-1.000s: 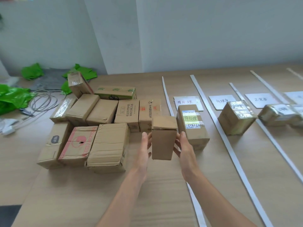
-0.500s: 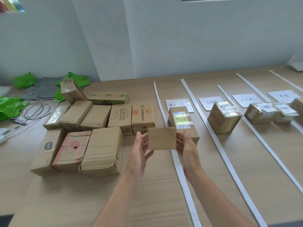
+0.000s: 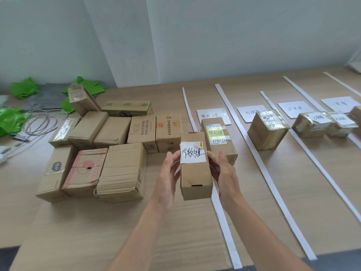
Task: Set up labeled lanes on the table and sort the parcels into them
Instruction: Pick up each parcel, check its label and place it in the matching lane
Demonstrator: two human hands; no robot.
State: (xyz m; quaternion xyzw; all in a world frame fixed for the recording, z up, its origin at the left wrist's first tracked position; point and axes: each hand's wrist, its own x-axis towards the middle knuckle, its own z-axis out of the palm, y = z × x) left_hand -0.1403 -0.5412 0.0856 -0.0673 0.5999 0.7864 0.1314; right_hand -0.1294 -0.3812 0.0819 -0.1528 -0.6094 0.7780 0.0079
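Pale walls [image 3: 214, 36] back a long wooden worktop [image 3: 78, 231]. Toward its far left corner lie green bags [image 3: 11, 120] and a loop of cables [image 3: 41, 122]. Next comes the block of unsorted parcels [image 3: 121, 169], packed side by side on the left half.

Just right of them the left hand [image 3: 169, 173] grips one side of the held parcel [image 3: 195, 177]. This small carton has its long face and its white handwritten label [image 3: 192, 153] turned to the camera. The right hand [image 3: 222, 171] grips the opposite side, and the fingers of both wrap the carton's edges. It hangs clear of the worktop, over the first tape strip [image 3: 188, 108].

Beyond that strip is the first lane, with the first sign [image 3: 212, 115] toward the far edge and one labelled parcel [image 3: 218, 137] just behind the held one. Further right, more strips mark a second lane with the second sign [image 3: 252, 112] and a single box [image 3: 267, 132]. After that comes a third lane with the third sign [image 3: 295, 108] and two taped boxes [image 3: 310, 122].

The lanes look laid out, so sorting is the step in hand, and right now the label is being read. Its rough scrawl seems to match the first sign, though I cannot be sure. If it does, the next move is a short carry right across the strip. The carton would go on bare wood nearer the front edge, without nudging the strip or the parcel already there.
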